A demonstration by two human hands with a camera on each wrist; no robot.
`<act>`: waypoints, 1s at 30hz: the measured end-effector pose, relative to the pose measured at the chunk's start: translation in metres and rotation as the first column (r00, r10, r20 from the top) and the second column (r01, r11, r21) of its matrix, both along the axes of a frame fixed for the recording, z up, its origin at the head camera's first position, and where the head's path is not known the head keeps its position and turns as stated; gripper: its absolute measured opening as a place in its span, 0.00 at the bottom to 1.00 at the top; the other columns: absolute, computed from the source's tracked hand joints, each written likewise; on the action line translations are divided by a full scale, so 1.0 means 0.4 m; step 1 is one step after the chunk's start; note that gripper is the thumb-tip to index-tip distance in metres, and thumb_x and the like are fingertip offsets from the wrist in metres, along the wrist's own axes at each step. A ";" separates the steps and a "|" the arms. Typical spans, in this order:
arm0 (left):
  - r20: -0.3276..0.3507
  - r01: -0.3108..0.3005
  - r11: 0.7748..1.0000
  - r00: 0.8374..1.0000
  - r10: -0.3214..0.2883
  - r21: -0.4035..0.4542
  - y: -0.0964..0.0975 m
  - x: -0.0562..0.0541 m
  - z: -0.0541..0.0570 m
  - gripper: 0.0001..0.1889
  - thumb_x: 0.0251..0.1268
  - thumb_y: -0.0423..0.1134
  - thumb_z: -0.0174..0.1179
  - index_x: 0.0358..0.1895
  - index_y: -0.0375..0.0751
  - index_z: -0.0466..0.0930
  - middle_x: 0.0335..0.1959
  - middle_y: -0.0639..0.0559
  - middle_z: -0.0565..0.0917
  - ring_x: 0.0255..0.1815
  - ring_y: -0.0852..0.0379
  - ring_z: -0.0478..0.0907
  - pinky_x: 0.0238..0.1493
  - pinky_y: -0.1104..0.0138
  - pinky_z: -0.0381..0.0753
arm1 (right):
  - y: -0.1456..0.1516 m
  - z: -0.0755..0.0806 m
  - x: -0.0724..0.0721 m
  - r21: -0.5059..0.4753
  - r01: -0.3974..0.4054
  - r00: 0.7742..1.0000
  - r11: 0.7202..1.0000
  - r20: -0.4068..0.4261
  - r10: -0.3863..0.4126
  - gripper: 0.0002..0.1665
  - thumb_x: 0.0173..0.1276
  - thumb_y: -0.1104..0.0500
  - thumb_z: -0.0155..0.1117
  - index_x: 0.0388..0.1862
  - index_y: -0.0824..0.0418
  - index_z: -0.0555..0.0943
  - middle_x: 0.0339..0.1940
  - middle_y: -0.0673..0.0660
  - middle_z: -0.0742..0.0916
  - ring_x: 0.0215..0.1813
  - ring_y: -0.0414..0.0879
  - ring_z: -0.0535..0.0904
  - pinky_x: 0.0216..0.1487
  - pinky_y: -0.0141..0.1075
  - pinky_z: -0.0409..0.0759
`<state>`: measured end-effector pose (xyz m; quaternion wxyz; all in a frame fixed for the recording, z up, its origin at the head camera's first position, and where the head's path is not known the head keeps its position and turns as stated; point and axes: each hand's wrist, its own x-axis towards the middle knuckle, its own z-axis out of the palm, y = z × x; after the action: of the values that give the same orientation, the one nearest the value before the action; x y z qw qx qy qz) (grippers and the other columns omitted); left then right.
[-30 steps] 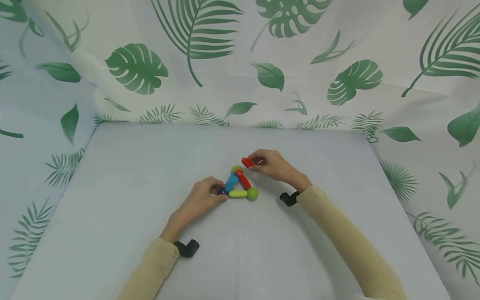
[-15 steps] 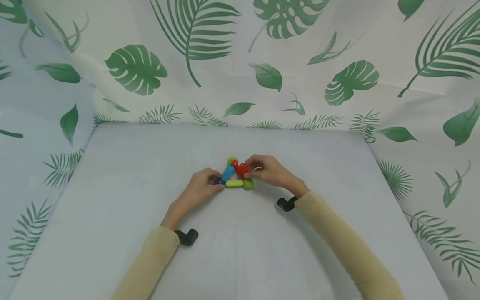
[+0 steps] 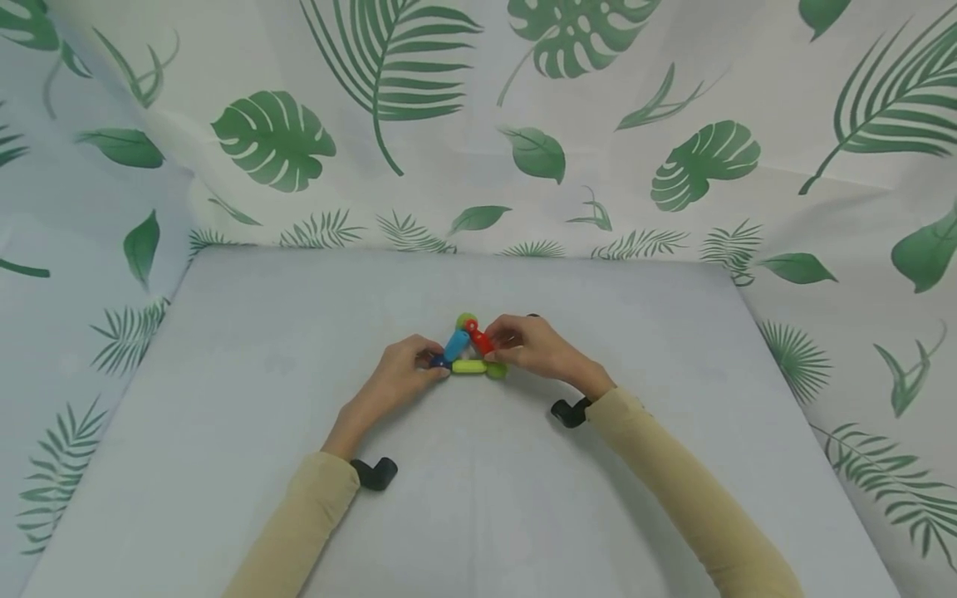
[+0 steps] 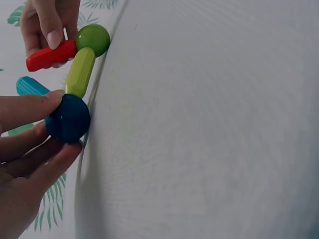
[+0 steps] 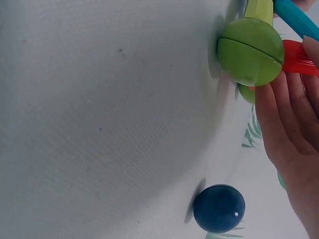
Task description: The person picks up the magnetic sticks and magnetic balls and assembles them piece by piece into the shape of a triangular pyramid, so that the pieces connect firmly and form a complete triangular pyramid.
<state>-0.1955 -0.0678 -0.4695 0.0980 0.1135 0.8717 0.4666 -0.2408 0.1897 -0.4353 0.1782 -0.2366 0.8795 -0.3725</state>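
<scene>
A small triangle of magnetic-style rods and balls lies on the table. My left hand (image 3: pixel 404 374) pinches the dark blue ball (image 4: pixel 69 118) at its near left corner. From that ball a yellow-green rod (image 3: pixel 469 366) runs to a green ball (image 5: pixel 251 52) at the near right. The blue rod (image 3: pixel 456 345) slants up toward another green ball (image 3: pixel 465 319) at the far corner. With thumb and fingers my right hand (image 3: pixel 540 347) grips a red rod (image 4: pixel 51 55), whose end meets the near right green ball. A further red piece (image 3: pixel 471 325) shows by the far ball, partly overlapped.
Beyond my right hand sits a loose dark blue ball (image 5: pixel 219 208), mostly hidden in the head view. The white table (image 3: pixel 463 498) meets a leaf-printed cloth (image 3: pixel 598 149) at the back and sides.
My right hand has brought the red rod down and left to the near right green ball. My left hand and the triangle have shifted slightly away from me.
</scene>
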 end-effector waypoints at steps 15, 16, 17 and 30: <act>-0.007 -0.006 1.000 1.000 0.006 0.025 0.000 0.004 -0.004 0.20 0.65 0.35 0.70 0.58 0.33 0.81 0.52 0.42 0.86 0.53 0.47 0.85 0.58 0.54 0.84 | 0.032 0.024 0.013 0.000 0.010 0.999 1.000 -0.042 -0.010 0.15 0.70 0.62 0.69 0.54 0.62 0.84 0.50 0.56 0.89 0.51 0.48 0.84 0.60 0.46 0.84; -0.005 -0.006 1.000 1.000 0.006 0.026 0.000 0.004 -0.005 0.20 0.65 0.35 0.70 0.57 0.33 0.81 0.52 0.42 0.86 0.53 0.47 0.85 0.58 0.55 0.84 | 0.038 0.026 0.013 -0.001 0.015 0.999 1.000 -0.047 -0.015 0.15 0.70 0.62 0.69 0.54 0.62 0.85 0.50 0.56 0.89 0.51 0.49 0.84 0.60 0.46 0.84; -0.006 -0.006 1.000 1.000 0.006 0.027 -0.001 0.005 -0.005 0.20 0.65 0.35 0.70 0.57 0.33 0.81 0.52 0.42 0.86 0.53 0.47 0.85 0.57 0.55 0.84 | 0.043 0.027 0.013 0.001 0.019 0.998 1.000 -0.053 -0.019 0.15 0.71 0.62 0.69 0.54 0.63 0.85 0.50 0.57 0.89 0.50 0.48 0.84 0.60 0.46 0.84; 0.029 -0.023 0.999 0.999 0.022 0.037 0.002 0.003 -0.006 0.19 0.64 0.35 0.71 0.57 0.34 0.82 0.52 0.41 0.86 0.52 0.47 0.85 0.56 0.56 0.85 | 0.107 0.018 -0.016 0.041 0.154 0.980 0.987 -0.131 -0.148 0.12 0.71 0.64 0.67 0.52 0.63 0.86 0.47 0.57 0.89 0.49 0.50 0.84 0.57 0.48 0.84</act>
<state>-0.1944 -0.0671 -0.4717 0.1029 0.0989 0.8625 0.4855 -0.2470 0.2326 -0.4281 0.0988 -0.1879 0.9137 -0.3467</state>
